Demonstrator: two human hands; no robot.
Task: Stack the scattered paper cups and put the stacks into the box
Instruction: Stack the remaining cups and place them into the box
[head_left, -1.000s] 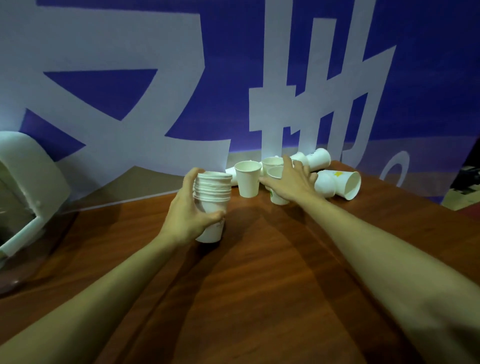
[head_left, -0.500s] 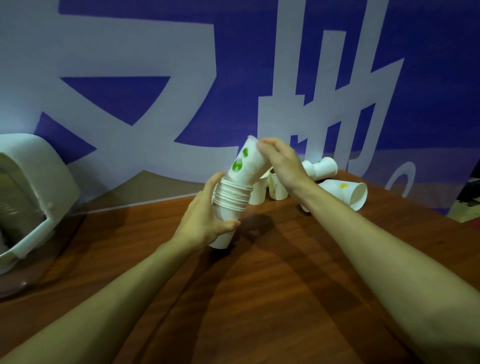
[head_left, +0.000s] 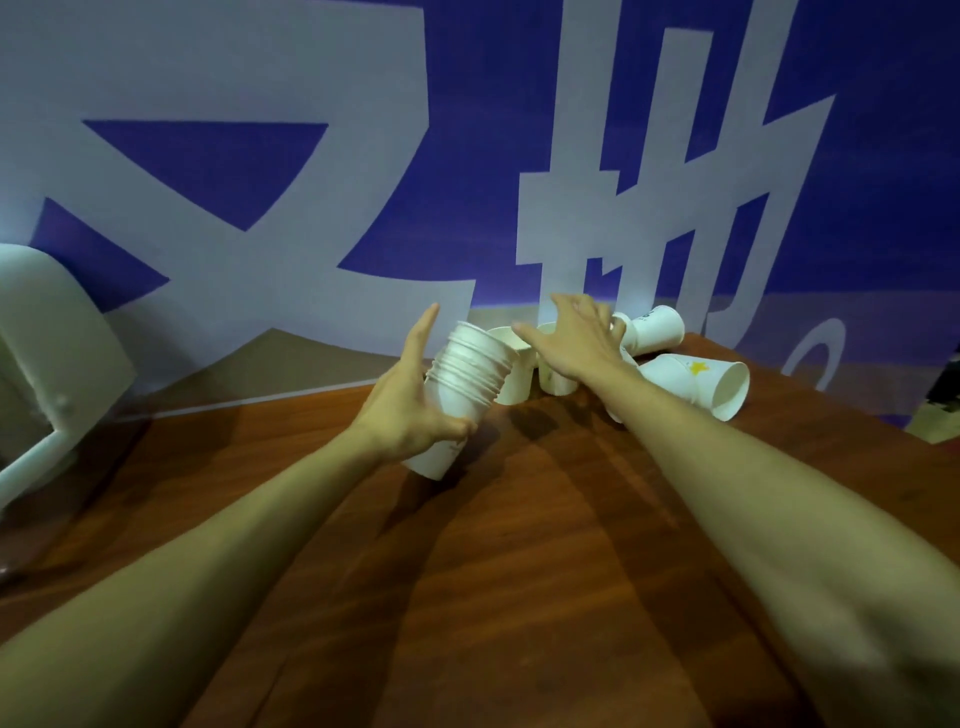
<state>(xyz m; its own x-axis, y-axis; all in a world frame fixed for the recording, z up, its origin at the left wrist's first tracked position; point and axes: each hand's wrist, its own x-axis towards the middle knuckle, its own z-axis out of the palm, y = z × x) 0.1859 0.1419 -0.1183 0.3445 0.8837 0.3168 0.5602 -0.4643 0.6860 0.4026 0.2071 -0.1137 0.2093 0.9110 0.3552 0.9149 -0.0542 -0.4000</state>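
My left hand (head_left: 410, 405) grips a stack of several white paper cups (head_left: 462, 384), tilted with its mouth toward the upper right, its base just above the wooden table (head_left: 519, 571). My right hand (head_left: 576, 343) hovers with fingers spread over loose cups at the back of the table and holds nothing. Two upright cups (head_left: 519, 379) stand just beyond the stack, partly hidden by the hand. A cup on its side (head_left: 654, 327) lies behind, and another lying cup with a yellow mark (head_left: 706, 382) points its mouth to the right.
A white plastic box (head_left: 47, 364) sits at the far left edge, partly out of view. A blue banner with large pale characters (head_left: 467, 182) hangs right behind the table. The table's right corner ends near the lying cups.
My right hand pushed a cup with green marks down into the stack, let go, and moved back toward the loose cups. The stack is more tilted than a second ago.
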